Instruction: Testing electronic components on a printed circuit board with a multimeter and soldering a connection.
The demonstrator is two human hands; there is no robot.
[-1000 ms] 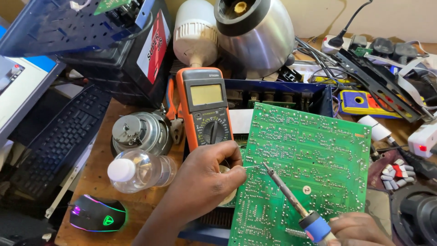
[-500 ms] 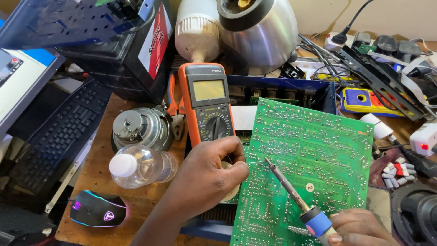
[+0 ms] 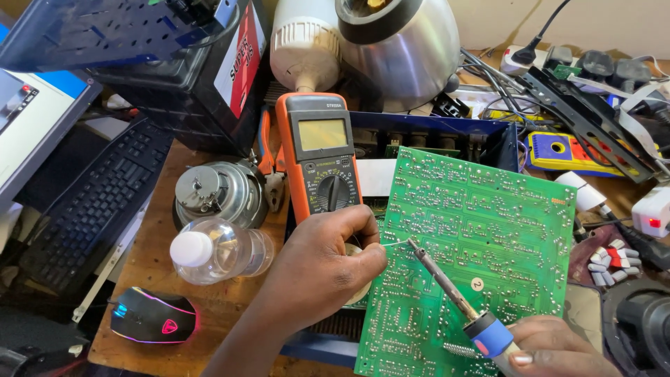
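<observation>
Soldering iron [image 3: 447,290] tip nudged toward solder wire [image 3: 394,243], left hand [image 3: 328,269] pinching wire, right hand [image 3: 551,349] gripping iron, green circuit board [image 3: 502,230] solder-dotted

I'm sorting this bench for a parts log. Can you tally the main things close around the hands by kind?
Green circuit board: 1
Soldering iron: 1
Solder wire: 1
Orange multimeter: 1
Clear plastic bottle: 1
Computer mouse: 1
Round metal motor: 1
Total: 7

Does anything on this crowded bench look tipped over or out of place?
Yes: a clear plastic bottle lies on its side beside the metal motor, near the lit computer mouse. The green circuit board rests tilted on a blue case.
</observation>
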